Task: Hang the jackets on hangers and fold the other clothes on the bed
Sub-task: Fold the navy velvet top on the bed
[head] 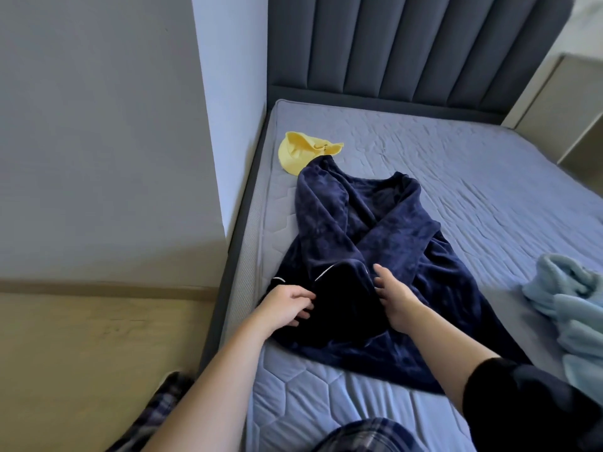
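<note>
Landmark: navy-blue plush garment (375, 230), spread flat on the grey-blue quilted mattress (489, 190) of the bed. Its neckline is turned toward the padded grey headboard (408, 44), and both sleeves are folded inward and crossed over the front.
Cuff: dark sleeve end with white piping (329, 288), laid on the near-left part of the navy garment.
Left hand (287, 305): set at the near-left edge of the navy garment, against the piped cuff. The fingers (305, 309) are curled onto the dark cloth with the thumb above them. Whether a fold is pinched cannot be told.
Right hand (396, 298): laid on the near middle of the navy garment, just right of the cuff. The fingers (380, 275) are held nearly straight and slightly spread on the plush. Nothing is gripped.
Yellow item: small yellow fabric piece (300, 151), beyond the far-left shoulder of the navy garment and overlapped by it at one edge.
Blue item: crumpled light-blue fleece garment (567, 305), to the right of the navy garment and apart from it.
Sleeve: black sleeve (496, 386), worn on the right forearm, over the near-right hem of the navy garment.
Floor: tan floor (81, 337), left of the navy garment, past the bed frame.
</note>
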The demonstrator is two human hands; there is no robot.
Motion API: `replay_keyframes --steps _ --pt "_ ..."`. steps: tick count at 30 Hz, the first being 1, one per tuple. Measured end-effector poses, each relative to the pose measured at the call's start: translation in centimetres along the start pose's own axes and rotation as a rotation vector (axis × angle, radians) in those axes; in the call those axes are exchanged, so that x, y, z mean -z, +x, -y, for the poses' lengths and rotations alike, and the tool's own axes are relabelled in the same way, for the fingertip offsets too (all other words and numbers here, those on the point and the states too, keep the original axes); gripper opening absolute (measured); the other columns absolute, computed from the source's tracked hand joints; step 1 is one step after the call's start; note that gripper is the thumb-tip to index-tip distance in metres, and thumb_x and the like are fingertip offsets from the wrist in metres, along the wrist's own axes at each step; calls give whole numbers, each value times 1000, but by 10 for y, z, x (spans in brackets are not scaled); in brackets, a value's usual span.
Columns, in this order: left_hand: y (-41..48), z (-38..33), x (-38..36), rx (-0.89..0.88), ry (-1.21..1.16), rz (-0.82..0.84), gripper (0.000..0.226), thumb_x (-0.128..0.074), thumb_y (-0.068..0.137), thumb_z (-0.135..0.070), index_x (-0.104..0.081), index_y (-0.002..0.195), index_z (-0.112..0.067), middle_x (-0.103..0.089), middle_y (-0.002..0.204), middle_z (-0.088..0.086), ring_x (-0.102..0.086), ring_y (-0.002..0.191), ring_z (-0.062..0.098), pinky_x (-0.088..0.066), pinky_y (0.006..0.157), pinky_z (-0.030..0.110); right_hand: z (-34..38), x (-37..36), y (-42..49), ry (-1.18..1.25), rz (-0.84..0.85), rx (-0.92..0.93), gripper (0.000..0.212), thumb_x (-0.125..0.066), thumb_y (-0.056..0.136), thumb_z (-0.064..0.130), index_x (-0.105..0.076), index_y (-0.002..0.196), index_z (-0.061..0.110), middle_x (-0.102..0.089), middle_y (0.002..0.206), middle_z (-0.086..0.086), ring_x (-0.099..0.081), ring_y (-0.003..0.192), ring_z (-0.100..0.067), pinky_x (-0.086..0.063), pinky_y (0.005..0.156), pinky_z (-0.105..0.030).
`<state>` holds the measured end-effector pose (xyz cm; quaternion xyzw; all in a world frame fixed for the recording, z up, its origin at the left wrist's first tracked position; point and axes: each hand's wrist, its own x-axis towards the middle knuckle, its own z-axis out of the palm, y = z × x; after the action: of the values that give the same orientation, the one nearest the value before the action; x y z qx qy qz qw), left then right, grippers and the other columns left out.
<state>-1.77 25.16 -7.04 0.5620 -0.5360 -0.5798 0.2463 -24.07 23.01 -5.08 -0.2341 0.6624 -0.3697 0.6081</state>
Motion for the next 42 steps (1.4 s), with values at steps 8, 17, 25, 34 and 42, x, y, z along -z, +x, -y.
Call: replay_keyframes --steps 8,17,25,34,42 --pt "12 15 -16 246 -571 -54 28 -39 103 -28 -50 126 -16 -62 105 7 -61 92 23 -47 87 40 3 -20 -15 -345 -32 124 25 -73 78 5 -67 101 3 -70 86 -18 -68 81 -34 -58 73 -41" --pt "14 11 -21 218 -987 56 43 -28 104 -36 -45 136 -12 -59 126 13 -56 114 29 -42 95 42 30 -33 -52 -1411 -157 1664 23 -54 72 -1 -71 83 10 -59 78 -7 -55 73 -30 -43 65 -38" --pt "14 15 -33 290 -906 26 42 -39 102 -30 -41 141 -15 -50 139 13 -53 116 28 -39 94 41 -10 0 -14 -1124 -343 723 42 -58 90 30 -53 129 16 -46 130 -3 -39 124 -22 -39 100 -34" --pt "16 2 -41 107 -650 -125 18 -63 89 -13 -65 107 -14 -70 98 4 -65 89 21 -55 75 36 1 10 -9 -258 50 78 22 -58 95 19 -67 107 4 -72 100 -15 -66 84 -24 -55 77 -38" --pt "-3 -40 -32 -295 -191 -68 32 -54 93 -4 -66 112 -27 -69 99 -7 -63 83 4 -51 71 17 -2 17 -7 -457 -178 368 27 -45 97 11 -63 117 10 -66 103 -8 -59 87 -18 -45 74 -29"
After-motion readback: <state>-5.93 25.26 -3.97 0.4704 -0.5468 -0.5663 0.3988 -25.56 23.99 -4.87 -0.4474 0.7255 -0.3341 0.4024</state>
